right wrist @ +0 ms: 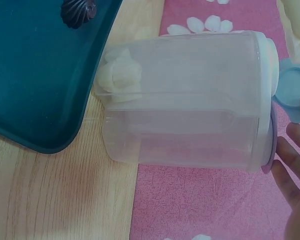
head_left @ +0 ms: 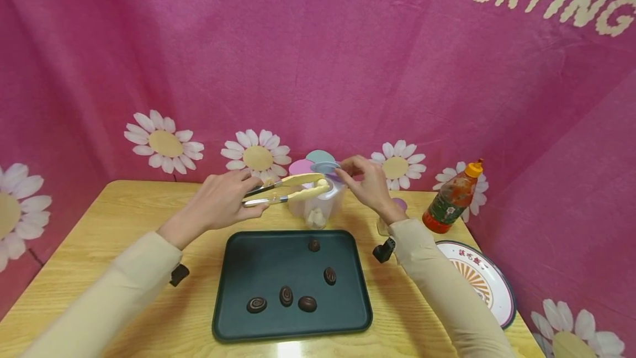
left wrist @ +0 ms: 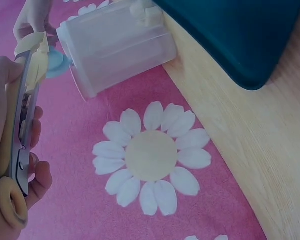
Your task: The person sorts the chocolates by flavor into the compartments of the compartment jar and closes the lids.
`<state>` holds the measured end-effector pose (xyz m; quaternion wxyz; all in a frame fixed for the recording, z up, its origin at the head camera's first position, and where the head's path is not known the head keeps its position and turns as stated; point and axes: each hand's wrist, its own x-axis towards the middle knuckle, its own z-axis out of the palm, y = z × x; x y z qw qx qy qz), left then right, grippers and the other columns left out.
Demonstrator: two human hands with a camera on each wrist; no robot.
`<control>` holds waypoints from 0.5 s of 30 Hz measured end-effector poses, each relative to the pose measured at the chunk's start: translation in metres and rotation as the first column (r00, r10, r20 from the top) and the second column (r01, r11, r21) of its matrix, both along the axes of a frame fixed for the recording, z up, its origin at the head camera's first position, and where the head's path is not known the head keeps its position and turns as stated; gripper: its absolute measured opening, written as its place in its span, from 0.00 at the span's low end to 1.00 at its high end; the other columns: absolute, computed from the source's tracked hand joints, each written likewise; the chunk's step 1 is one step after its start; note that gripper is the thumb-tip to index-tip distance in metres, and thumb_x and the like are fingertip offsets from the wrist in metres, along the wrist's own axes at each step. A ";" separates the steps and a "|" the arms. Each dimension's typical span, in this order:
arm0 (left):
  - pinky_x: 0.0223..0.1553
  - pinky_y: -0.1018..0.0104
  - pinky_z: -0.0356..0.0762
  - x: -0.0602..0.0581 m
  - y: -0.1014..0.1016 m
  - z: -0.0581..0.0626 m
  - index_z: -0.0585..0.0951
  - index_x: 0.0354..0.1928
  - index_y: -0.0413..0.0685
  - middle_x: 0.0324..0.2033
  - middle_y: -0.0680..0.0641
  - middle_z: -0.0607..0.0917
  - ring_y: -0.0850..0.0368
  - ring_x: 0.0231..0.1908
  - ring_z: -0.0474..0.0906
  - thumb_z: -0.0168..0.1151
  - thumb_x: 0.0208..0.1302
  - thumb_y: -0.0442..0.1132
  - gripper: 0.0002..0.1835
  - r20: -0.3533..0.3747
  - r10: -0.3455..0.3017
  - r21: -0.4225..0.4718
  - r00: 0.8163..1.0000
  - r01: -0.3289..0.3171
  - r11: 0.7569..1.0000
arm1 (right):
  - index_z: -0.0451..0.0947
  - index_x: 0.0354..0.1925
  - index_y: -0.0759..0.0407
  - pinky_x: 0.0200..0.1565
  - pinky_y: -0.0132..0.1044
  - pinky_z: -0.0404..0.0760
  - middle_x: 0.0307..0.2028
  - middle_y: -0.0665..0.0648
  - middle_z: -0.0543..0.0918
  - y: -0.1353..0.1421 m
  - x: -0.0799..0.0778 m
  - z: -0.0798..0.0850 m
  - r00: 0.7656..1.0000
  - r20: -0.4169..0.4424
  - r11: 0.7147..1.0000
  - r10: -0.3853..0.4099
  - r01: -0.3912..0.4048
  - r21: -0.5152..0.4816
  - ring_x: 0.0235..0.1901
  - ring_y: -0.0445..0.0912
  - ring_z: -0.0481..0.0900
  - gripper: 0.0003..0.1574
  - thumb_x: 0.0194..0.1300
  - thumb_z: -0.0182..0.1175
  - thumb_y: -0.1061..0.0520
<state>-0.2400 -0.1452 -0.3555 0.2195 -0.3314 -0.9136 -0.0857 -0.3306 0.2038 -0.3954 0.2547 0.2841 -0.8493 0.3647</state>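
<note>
My left hand [head_left: 223, 200] grips a pair of tongs [head_left: 298, 179] with cream-coloured tips. Between those tips sits a small whitish piece [head_left: 322, 183], above the mouth of a clear plastic container [right wrist: 185, 135]. My right hand [head_left: 366, 184] holds a light-blue flip lid [right wrist: 293, 86] raised at the container's top edge. Whitish pieces [right wrist: 121, 76] lie at the bottom of one compartment. Pink [head_left: 301, 167] and teal [head_left: 320, 156] lids also stand up behind the tongs. In the left wrist view the tong tips [left wrist: 37, 62] are beside the blue lid, and the whitish piece is not distinct there.
A dark green tray [head_left: 248, 269] in front of the container bears several dark chocolates [head_left: 307, 304]. On the right stand a sauce bottle [head_left: 449, 200] with a yellow cap and a patterned plate [head_left: 501, 297]. A small purple-lidded jar [head_left: 382, 227] is partly behind my right wrist.
</note>
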 end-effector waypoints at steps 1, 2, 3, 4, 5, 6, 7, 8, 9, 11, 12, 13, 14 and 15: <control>0.18 0.72 0.61 -0.002 0.001 0.000 0.87 0.48 0.45 0.32 0.46 0.84 0.58 0.24 0.71 0.74 0.60 0.54 0.22 0.007 0.005 0.002 1.000 -0.005 1.000 | 0.87 0.43 0.61 0.38 0.50 0.89 0.36 0.59 0.92 0.000 0.000 0.000 1.000 0.001 1.000 0.001 -0.001 0.000 0.34 0.51 0.90 0.10 0.68 0.73 0.57; 0.18 0.71 0.61 -0.004 0.002 0.000 0.87 0.48 0.45 0.32 0.46 0.84 0.58 0.24 0.71 0.74 0.60 0.54 0.22 0.014 0.012 0.002 1.000 -0.012 1.000 | 0.87 0.44 0.61 0.38 0.50 0.89 0.36 0.59 0.92 0.000 0.000 0.000 1.000 0.001 1.000 0.003 -0.003 -0.001 0.34 0.51 0.90 0.10 0.68 0.73 0.57; 0.18 0.71 0.62 -0.005 0.003 0.001 0.87 0.49 0.45 0.32 0.46 0.84 0.58 0.24 0.71 0.74 0.61 0.54 0.23 0.021 0.018 0.002 1.000 -0.018 1.000 | 0.87 0.44 0.61 0.38 0.50 0.89 0.37 0.59 0.92 0.000 0.000 0.000 1.000 0.003 1.000 0.004 -0.004 0.000 0.34 0.51 0.90 0.10 0.68 0.73 0.57; 0.18 0.71 0.62 -0.007 0.004 0.001 0.87 0.49 0.45 0.32 0.45 0.84 0.58 0.24 0.71 0.74 0.61 0.54 0.23 0.026 0.022 0.002 0.999 -0.022 1.000 | 0.87 0.44 0.61 0.38 0.51 0.89 0.37 0.59 0.92 0.000 -0.001 0.000 1.000 0.003 1.000 0.003 -0.003 0.000 0.34 0.51 0.90 0.10 0.68 0.72 0.57; 0.18 0.71 0.63 -0.008 0.005 0.000 0.87 0.49 0.45 0.32 0.46 0.84 0.58 0.25 0.71 0.74 0.61 0.54 0.23 0.031 0.026 0.001 0.999 -0.026 1.000 | 0.87 0.44 0.61 0.38 0.51 0.89 0.37 0.59 0.92 0.000 -0.001 -0.001 1.000 0.004 1.000 0.001 -0.001 0.001 0.34 0.51 0.90 0.10 0.68 0.72 0.57; 0.18 0.70 0.63 -0.009 0.005 0.000 0.88 0.50 0.45 0.32 0.45 0.84 0.58 0.24 0.71 0.74 0.61 0.55 0.23 0.037 0.028 0.001 0.999 -0.028 1.000 | 0.87 0.44 0.61 0.38 0.52 0.89 0.37 0.59 0.91 0.000 0.000 -0.001 1.000 0.003 1.000 0.000 0.000 0.002 0.34 0.51 0.90 0.09 0.68 0.72 0.57; 0.18 0.70 0.63 -0.010 0.006 0.000 0.88 0.50 0.45 0.32 0.46 0.83 0.58 0.24 0.71 0.73 0.61 0.55 0.23 0.041 0.030 0.002 0.999 -0.030 1.000 | 0.87 0.44 0.61 0.38 0.52 0.89 0.37 0.59 0.91 0.000 0.000 0.000 1.000 0.004 1.000 0.001 -0.001 0.003 0.34 0.51 0.90 0.09 0.68 0.72 0.57; 0.18 0.70 0.63 -0.011 0.007 0.000 0.88 0.50 0.46 0.31 0.46 0.83 0.58 0.24 0.71 0.73 0.61 0.55 0.23 0.044 0.031 0.002 0.999 -0.031 1.000 | 0.87 0.44 0.61 0.38 0.52 0.89 0.37 0.59 0.91 0.000 0.000 0.000 1.000 0.004 1.000 0.001 -0.001 0.005 0.34 0.51 0.90 0.09 0.68 0.72 0.57; 0.19 0.70 0.63 -0.012 0.007 0.000 0.88 0.50 0.46 0.31 0.46 0.83 0.58 0.24 0.71 0.73 0.61 0.55 0.23 0.046 0.031 0.003 0.998 -0.031 1.000 | 0.87 0.44 0.61 0.38 0.52 0.89 0.37 0.59 0.91 0.000 0.000 0.000 1.000 0.003 1.000 0.002 -0.002 0.005 0.34 0.51 0.90 0.09 0.68 0.72 0.57; 0.19 0.70 0.63 -0.013 0.009 0.000 0.88 0.49 0.45 0.31 0.46 0.82 0.58 0.24 0.70 0.73 0.61 0.55 0.23 0.049 0.029 0.005 0.998 -0.029 1.000 | 0.87 0.43 0.61 0.38 0.52 0.89 0.37 0.60 0.91 0.000 0.001 0.000 1.000 0.003 1.000 0.005 -0.005 0.006 0.34 0.51 0.90 0.09 0.68 0.72 0.57; 0.19 0.70 0.63 -0.014 0.009 -0.001 0.88 0.49 0.45 0.30 0.46 0.82 0.58 0.24 0.70 0.73 0.61 0.55 0.23 0.051 0.030 0.005 0.998 -0.030 1.000 | 0.87 0.43 0.61 0.38 0.52 0.89 0.37 0.60 0.91 0.000 0.001 0.000 1.000 0.003 1.000 0.006 -0.006 0.005 0.34 0.51 0.90 0.09 0.68 0.72 0.57; 0.19 0.70 0.64 -0.014 0.010 -0.001 0.88 0.49 0.45 0.30 0.46 0.81 0.58 0.24 0.70 0.73 0.61 0.55 0.23 0.053 0.031 0.004 0.998 -0.031 1.000 | 0.87 0.43 0.61 0.38 0.52 0.89 0.37 0.60 0.91 0.000 0.001 0.000 1.000 0.004 1.000 0.007 -0.007 0.005 0.34 0.51 0.90 0.09 0.68 0.72 0.57; 0.19 0.70 0.64 -0.015 0.010 -0.001 0.88 0.49 0.45 0.30 0.46 0.81 0.58 0.24 0.70 0.73 0.61 0.55 0.23 0.057 0.032 0.002 0.998 -0.033 0.999 | 0.87 0.43 0.61 0.39 0.52 0.89 0.37 0.60 0.91 0.000 0.000 -0.001 1.000 0.003 1.000 0.008 -0.008 0.004 0.34 0.52 0.90 0.09 0.68 0.72 0.57; 0.19 0.69 0.64 -0.016 0.010 -0.002 0.88 0.49 0.45 0.30 0.46 0.81 0.58 0.24 0.70 0.73 0.61 0.55 0.23 0.062 0.035 0.000 0.997 -0.035 0.999 | 0.87 0.43 0.61 0.39 0.53 0.89 0.37 0.60 0.91 0.000 0.000 -0.001 1.000 0.003 1.000 0.008 -0.008 0.004 0.34 0.52 0.90 0.09 0.68 0.72 0.57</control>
